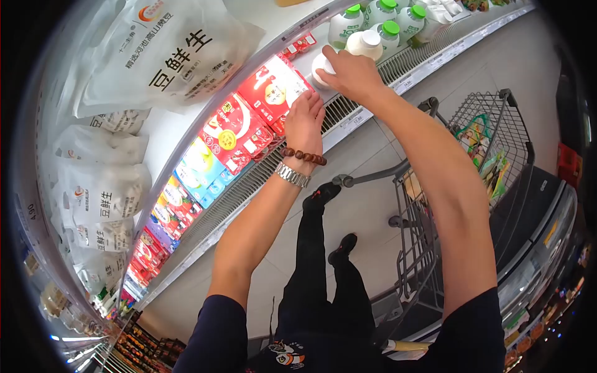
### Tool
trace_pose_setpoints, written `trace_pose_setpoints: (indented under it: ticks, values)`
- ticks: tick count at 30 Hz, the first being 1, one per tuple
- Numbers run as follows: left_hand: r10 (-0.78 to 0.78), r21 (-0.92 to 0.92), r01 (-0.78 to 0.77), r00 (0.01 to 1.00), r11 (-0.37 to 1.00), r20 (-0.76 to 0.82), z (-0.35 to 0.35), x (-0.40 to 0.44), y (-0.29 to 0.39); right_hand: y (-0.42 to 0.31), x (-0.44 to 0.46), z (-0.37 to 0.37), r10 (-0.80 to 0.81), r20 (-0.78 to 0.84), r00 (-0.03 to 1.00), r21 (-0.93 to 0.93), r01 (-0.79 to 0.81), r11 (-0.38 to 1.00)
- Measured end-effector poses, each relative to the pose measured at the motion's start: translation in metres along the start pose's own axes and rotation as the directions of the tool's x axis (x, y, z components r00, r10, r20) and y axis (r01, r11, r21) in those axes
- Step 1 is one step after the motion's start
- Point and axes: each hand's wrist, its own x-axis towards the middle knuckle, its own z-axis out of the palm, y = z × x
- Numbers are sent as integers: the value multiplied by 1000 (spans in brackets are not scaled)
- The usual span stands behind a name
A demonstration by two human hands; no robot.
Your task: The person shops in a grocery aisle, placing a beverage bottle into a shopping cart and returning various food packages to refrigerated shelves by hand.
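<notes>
My right hand (353, 76) is closed round the top of a white bottle (320, 66) on the lower shelf. Part of that bottle is hidden behind the fingers. Just beyond it stands another white bottle (362, 45), beside several green-capped bottles (346, 26). With fingers stretched out, my left hand (305, 122) lies against the right side of a red carton (264, 84). A beaded bracelet (303, 155) and a metal watch (292, 174) are on the left wrist. A second red carton (233, 133) sits next to the first.
Large white soybean-drink bags (168, 56) fill the shelf above. Blue packs (200, 171) and other packs continue down the row. A slotted grille and price rail (345, 126) edge the shelf. Behind my right arm a wire shopping cart (504, 133) holds packaged goods.
</notes>
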Motion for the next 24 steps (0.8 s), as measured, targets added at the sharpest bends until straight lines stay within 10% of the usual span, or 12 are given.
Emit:
trace_pose_setpoints:
  ticks: [6,12,24]
  values:
    - [10,-95,0,994,995,106,17,46,-9,17,-105,-54,-210,-459,863,147,307,940]
    - [-349,-498,197,907,844,-234,56,192,-46,11,-186,-116,-244,-350,905,107,297,949]
    - [-207,-302,80,887,950,-413,27,304,-62,24,-266,-86,-179,-150,972,230,210,950]
